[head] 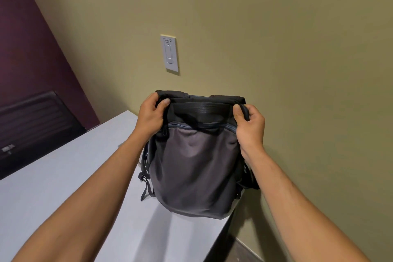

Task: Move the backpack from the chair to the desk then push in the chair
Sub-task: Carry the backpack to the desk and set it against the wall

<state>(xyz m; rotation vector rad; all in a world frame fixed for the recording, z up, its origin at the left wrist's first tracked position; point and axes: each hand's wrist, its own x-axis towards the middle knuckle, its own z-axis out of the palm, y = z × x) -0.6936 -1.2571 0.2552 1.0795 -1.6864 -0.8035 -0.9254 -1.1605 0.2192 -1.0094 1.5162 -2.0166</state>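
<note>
I see an olive wall (276,38) filling the far side, with a white light switch plate (169,53) mounted on it. To the far left a dark purple wall (25,49) meets it at a corner. Grey flooring (240,251) shows near right.

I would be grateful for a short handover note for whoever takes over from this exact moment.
Left hand: closed on the backpack's top left corner.
Right hand: closed on a strap at the top right.
Backpack: upright at the near right corner of the white desk, close to the wall; whether its full weight rests there is unclear.
Done: backpack brought to the desk.
Left: let go, then push in the chair; a dark chair back shows beyond the desk.
</note>
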